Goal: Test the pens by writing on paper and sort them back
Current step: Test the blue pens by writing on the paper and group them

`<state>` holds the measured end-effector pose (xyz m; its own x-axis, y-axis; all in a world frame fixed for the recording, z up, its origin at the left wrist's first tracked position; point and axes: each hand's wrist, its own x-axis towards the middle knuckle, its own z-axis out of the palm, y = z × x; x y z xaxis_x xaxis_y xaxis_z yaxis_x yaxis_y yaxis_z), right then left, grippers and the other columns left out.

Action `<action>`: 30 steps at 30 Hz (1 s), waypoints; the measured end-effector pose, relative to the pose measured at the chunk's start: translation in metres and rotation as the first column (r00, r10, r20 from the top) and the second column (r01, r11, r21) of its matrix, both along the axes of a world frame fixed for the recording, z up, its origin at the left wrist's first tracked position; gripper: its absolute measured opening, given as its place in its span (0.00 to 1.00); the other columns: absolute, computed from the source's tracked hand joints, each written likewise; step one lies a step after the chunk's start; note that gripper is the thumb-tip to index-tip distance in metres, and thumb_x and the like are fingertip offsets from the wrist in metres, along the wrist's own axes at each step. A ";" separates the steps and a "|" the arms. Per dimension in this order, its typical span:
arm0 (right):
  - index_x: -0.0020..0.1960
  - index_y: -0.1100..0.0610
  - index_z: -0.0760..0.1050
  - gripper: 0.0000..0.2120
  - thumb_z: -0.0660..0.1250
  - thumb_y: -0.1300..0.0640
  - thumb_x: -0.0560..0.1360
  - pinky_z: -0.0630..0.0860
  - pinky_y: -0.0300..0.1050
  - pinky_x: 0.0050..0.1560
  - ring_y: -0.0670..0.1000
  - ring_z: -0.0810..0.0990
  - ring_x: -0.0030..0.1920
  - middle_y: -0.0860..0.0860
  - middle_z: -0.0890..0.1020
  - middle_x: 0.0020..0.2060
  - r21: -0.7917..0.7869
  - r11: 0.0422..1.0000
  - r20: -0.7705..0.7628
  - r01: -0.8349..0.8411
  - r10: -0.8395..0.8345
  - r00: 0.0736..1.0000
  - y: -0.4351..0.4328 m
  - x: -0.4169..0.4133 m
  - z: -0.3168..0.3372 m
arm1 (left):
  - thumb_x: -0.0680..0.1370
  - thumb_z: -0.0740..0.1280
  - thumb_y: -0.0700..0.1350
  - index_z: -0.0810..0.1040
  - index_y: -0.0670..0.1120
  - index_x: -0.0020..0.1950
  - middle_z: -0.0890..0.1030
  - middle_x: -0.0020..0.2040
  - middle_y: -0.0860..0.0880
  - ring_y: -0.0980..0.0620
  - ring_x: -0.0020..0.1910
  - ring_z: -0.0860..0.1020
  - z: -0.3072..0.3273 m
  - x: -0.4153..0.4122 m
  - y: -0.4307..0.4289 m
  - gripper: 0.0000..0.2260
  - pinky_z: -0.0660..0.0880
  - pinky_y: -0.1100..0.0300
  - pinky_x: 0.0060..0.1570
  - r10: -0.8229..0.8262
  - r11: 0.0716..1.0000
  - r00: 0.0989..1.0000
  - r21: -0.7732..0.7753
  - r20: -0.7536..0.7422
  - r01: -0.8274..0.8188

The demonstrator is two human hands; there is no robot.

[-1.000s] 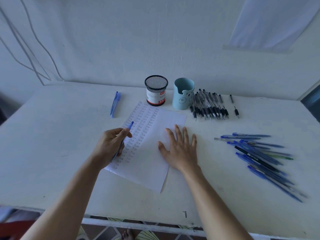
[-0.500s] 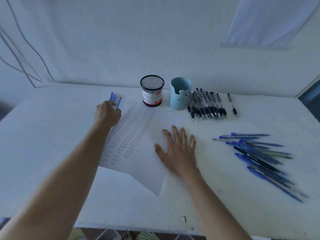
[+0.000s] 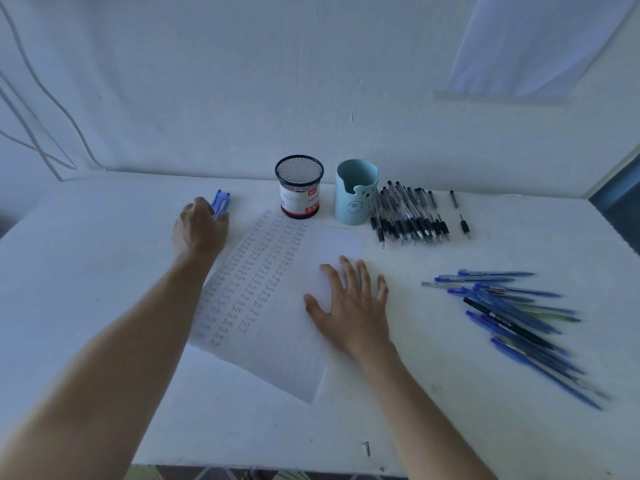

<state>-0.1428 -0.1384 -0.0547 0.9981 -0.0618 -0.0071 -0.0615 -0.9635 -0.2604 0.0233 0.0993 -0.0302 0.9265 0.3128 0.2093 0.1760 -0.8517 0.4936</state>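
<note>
Pens (image 3: pixel 221 202) in blue lie bunched near the table's (image 3: pixel 86 271) far edge, left of the paper (image 3: pixel 277 306). The left hand (image 3: pixel 199 230) touches their near ends, though whether it grips one cannot be told. The right hand (image 3: pixel 349 306) lies flat, fingers spread, on the paper's right edge. Black pens (image 3: pixel 408 216) lie right of the blue cup (image 3: pixel 353 199), beside the mesh cup (image 3: pixel 299 188).
</note>
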 end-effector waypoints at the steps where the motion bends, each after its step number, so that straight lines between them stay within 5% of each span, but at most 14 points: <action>1: 0.77 0.43 0.55 0.32 0.50 0.31 0.78 0.41 0.64 0.75 0.56 0.45 0.80 0.49 0.51 0.80 0.002 1.000 -0.002 0.001 -0.001 1.000 0.000 0.000 0.000 | 0.78 0.67 0.48 0.77 0.42 0.53 0.80 0.51 0.39 0.38 0.51 0.77 0.001 -0.004 -0.004 0.10 0.72 0.48 0.47 -0.046 0.999 0.997 0.029 0.067 0.044; 6: 0.76 0.42 0.56 0.30 0.53 0.33 0.77 0.41 0.64 0.75 0.55 0.46 0.80 0.49 0.52 0.80 0.037 0.999 -0.008 -0.005 0.005 1.000 -0.001 0.001 0.000 | 0.73 0.71 0.42 0.80 0.43 0.47 0.81 0.45 0.43 0.39 0.48 0.76 -0.001 -0.033 -0.028 0.04 0.72 0.47 0.48 -0.422 0.881 0.876 0.334 0.235 0.335; 11: 0.75 0.45 0.60 0.30 0.56 0.39 0.75 0.42 0.60 0.76 0.55 0.47 0.80 0.51 0.54 0.80 0.103 0.994 0.005 0.025 -0.025 1.000 -0.003 0.001 0.000 | 0.78 0.66 0.52 0.81 0.48 0.60 0.79 0.61 0.47 0.43 0.64 0.72 -0.017 -0.073 -0.052 0.14 0.69 0.46 0.59 -0.638 0.737 0.770 0.286 -0.007 0.613; 15: 0.75 0.51 0.63 0.35 0.53 0.41 0.69 0.44 0.54 0.77 0.56 0.48 0.80 0.54 0.56 0.80 0.175 0.980 0.032 0.094 -0.101 0.994 -0.004 -0.003 0.002 | 0.77 0.50 0.62 0.74 0.50 0.71 0.73 0.71 0.48 0.46 0.72 0.65 -0.027 -0.095 -0.069 0.29 0.62 0.50 0.68 -0.646 0.730 0.750 0.174 -0.142 0.661; 19: 0.75 0.53 0.65 0.36 0.53 0.42 0.68 0.46 0.52 0.77 0.56 0.52 0.79 0.54 0.58 0.79 0.231 0.969 0.008 0.089 -0.094 0.996 -0.008 -0.002 0.003 | 0.75 0.46 0.63 0.71 0.50 0.72 0.71 0.73 0.49 0.47 0.74 0.64 -0.032 -0.103 -0.076 0.32 0.60 0.52 0.71 -0.623 0.754 0.769 0.153 -0.141 0.639; 23: 0.62 0.54 0.78 0.27 0.54 0.46 0.69 0.66 0.53 0.69 0.56 0.71 0.70 0.52 0.78 0.65 0.374 0.920 0.107 0.117 -0.168 0.980 -0.026 0.001 0.010 | 0.76 0.49 0.62 0.71 0.51 0.72 0.70 0.73 0.51 0.48 0.74 0.64 -0.031 -0.104 -0.075 0.29 0.60 0.53 0.71 -0.620 0.757 0.773 0.160 -0.131 0.634; 26: 0.53 0.51 0.82 0.15 0.61 0.54 0.70 0.69 0.53 0.56 0.57 0.79 0.57 0.49 0.84 0.52 0.255 0.941 0.279 0.224 -0.293 0.914 -0.056 -0.004 0.020 | 0.78 0.52 0.60 0.71 0.51 0.72 0.70 0.73 0.51 0.48 0.74 0.64 -0.032 -0.104 -0.076 0.26 0.59 0.53 0.72 -0.620 0.757 0.775 0.167 -0.125 0.632; 30: 0.56 0.49 0.81 0.14 0.66 0.59 0.72 0.61 0.53 0.58 0.56 0.73 0.62 0.48 0.82 0.56 0.120 0.898 0.259 0.422 -0.439 0.860 -0.103 -0.015 0.031 | 0.79 0.53 0.59 0.70 0.52 0.73 0.70 0.74 0.52 0.49 0.75 0.63 -0.033 -0.104 -0.076 0.25 0.58 0.54 0.72 -0.612 0.760 0.779 0.174 -0.134 0.627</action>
